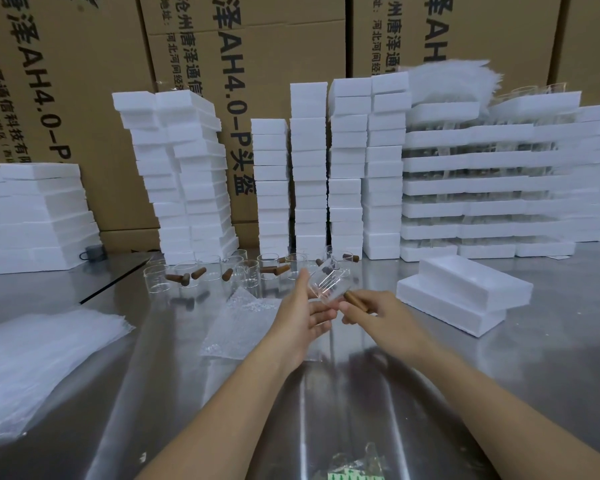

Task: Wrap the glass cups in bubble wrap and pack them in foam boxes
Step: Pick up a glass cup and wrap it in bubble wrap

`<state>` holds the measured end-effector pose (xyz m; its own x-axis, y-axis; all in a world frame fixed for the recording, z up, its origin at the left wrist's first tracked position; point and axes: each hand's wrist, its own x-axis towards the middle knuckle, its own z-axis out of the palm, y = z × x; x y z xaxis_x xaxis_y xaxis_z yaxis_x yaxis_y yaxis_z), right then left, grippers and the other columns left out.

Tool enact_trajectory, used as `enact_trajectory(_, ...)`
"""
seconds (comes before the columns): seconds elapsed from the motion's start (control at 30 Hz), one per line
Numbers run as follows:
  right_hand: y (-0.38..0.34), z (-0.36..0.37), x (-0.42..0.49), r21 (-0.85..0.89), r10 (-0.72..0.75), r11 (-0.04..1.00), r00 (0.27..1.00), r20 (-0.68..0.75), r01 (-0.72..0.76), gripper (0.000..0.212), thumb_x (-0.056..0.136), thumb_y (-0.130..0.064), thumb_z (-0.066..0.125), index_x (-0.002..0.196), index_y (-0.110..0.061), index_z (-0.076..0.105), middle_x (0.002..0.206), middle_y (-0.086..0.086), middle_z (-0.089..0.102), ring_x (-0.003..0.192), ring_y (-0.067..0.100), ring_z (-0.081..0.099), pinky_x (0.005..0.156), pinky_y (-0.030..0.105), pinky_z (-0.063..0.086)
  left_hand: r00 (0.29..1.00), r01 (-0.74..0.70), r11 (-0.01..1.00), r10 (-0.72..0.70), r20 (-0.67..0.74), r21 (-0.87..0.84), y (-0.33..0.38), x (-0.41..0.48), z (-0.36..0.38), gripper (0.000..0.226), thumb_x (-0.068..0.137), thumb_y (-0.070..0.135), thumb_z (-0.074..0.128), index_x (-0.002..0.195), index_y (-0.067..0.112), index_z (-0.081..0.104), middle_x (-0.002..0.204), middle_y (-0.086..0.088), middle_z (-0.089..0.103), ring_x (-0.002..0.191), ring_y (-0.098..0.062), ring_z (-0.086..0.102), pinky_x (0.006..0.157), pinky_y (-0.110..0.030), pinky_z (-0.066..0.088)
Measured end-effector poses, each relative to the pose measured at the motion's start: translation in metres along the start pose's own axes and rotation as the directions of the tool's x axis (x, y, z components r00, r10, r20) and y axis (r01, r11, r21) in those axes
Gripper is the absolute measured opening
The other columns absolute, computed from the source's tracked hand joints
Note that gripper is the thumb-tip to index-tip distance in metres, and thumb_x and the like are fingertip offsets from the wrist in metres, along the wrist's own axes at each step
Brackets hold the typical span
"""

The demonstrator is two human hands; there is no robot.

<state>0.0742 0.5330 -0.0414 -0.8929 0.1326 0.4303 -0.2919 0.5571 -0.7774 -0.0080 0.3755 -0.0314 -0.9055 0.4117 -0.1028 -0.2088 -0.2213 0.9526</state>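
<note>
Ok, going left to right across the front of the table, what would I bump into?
Bubble wrap pile → loose wrap sheet → cup → foam boxes.

Entry: person, two arms in the head view.
- Left hand: bare, fingers long and slim, uncovered. The nails are too blurred to tell.
- Right hand: bare, of the same slim build, its knuckles showing faintly across the back.
- Left forearm: uncovered from the wrist to the lower edge of the frame, slender and smooth in outline.
- Right forearm: uncovered from the wrist to the lower right edge, matching the left.
</note>
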Motion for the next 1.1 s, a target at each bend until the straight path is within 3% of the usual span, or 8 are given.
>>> enact_trajectory(0.2,-0.01,-0.004,0.004,0.201,0.258,0.944,0.965,0.048,-0.263,0.03,0.108,-0.025,0.051,0.097,-0.008,0.074,0.08,0.004,0.078,0.067,0.012,0.068,0.071,0.029,0.044,0.956,-0.236,0.871,0.288,-0.059,0.43,0.002,0.003,-0.006,0.062,0.107,0.07,0.032,0.104,0.022,0.07,0.091,0.0,0.077,0.072,-0.015,0.071,0.066,-0.032,0.051)
enact_trajectory(0.3,-0.007,-0.007,0.008,0.315,0.348,0.891,0.937,-0.008,-0.328,0.03,0.108,-0.028,0.05,0.092,-0.013,0.07,0.081,0.002,0.079,0.063,0.012,0.069,0.067,0.03,0.042,0.853,-0.275,0.475,0.521,-0.015,0.836,-0.004,0.005,-0.022,0.044,0.103,0.069,0.045,0.09,0.03,0.06,0.091,0.01,0.065,0.083,-0.017,0.065,0.071,-0.037,0.048)
enact_trajectory(0.37,-0.003,-0.01,0.009,0.377,0.401,0.856,0.914,-0.052,-0.354,0.026,0.107,-0.03,0.052,0.095,-0.014,0.069,0.084,0.003,0.079,0.062,0.012,0.07,0.065,0.028,0.042,0.874,-0.136,0.206,0.485,0.019,0.969,-0.008,0.008,-0.035,0.037,0.092,0.066,0.059,0.087,0.031,0.054,0.092,0.014,0.06,0.087,-0.015,0.062,0.071,-0.036,0.043)
enact_trajectory(0.43,0.002,-0.013,0.01,0.392,0.447,0.836,0.891,-0.083,-0.383,0.024,0.106,-0.031,0.054,0.096,-0.014,0.068,0.085,0.004,0.08,0.062,0.013,0.07,0.064,0.028,0.043,0.918,-0.08,0.102,0.395,0.033,0.992,-0.012,0.011,-0.042,0.032,0.088,0.059,0.065,0.086,0.028,0.057,0.091,0.013,0.062,0.088,-0.017,0.062,0.071,-0.035,0.044)
enact_trajectory(0.53,0.004,-0.013,0.01,0.346,0.462,0.846,0.882,-0.091,-0.407,0.025,0.105,-0.031,0.055,0.093,-0.013,0.068,0.082,0.004,0.079,0.058,0.012,0.068,0.062,0.028,0.042,0.903,-0.102,0.108,0.426,0.047,0.989,-0.012,0.015,-0.046,0.02,0.094,0.041,0.063,0.081,0.027,0.063,0.084,0.011,0.065,0.079,-0.011,0.062,0.068,-0.032,0.048)
enact_trajectory(0.73,0.003,-0.007,0.006,0.23,0.393,0.895,0.92,0.003,-0.383,0.029,0.105,-0.035,0.055,0.093,-0.012,0.068,0.08,0.005,0.077,0.062,0.013,0.066,0.062,0.028,0.042,0.865,-0.179,0.235,0.501,0.039,0.955,-0.008,0.011,-0.035,0.023,0.098,0.046,0.06,0.083,0.029,0.065,0.084,0.013,0.066,0.081,-0.01,0.061,0.066,-0.029,0.043)
enact_trajectory(1.0,0.001,-0.006,0.003,0.122,0.373,0.92,0.927,0.029,-0.373,0.034,0.107,-0.031,0.054,0.096,-0.003,0.069,0.075,0.004,0.076,0.06,0.014,0.063,0.055,0.02,0.043,0.676,-0.42,0.298,0.733,0.076,0.857,0.0,-0.006,-0.014,0.022,0.102,0.049,0.06,0.083,0.037,0.061,0.085,0.016,0.065,0.072,-0.005,0.061,0.056,-0.023,0.036)
enact_trajectory(1.1,-0.004,-0.002,0.0,0.064,0.352,0.934,0.936,-0.021,-0.35,0.032,0.106,-0.03,0.057,0.093,-0.006,0.074,0.073,-0.003,0.075,0.06,0.006,0.06,0.053,0.012,0.043,0.622,-0.535,0.234,0.759,0.191,0.812,-0.001,-0.012,-0.009,0.017,0.103,0.047,0.061,0.088,0.041,0.06,0.089,0.019,0.062,0.081,-0.003,0.06,0.061,-0.022,0.041)
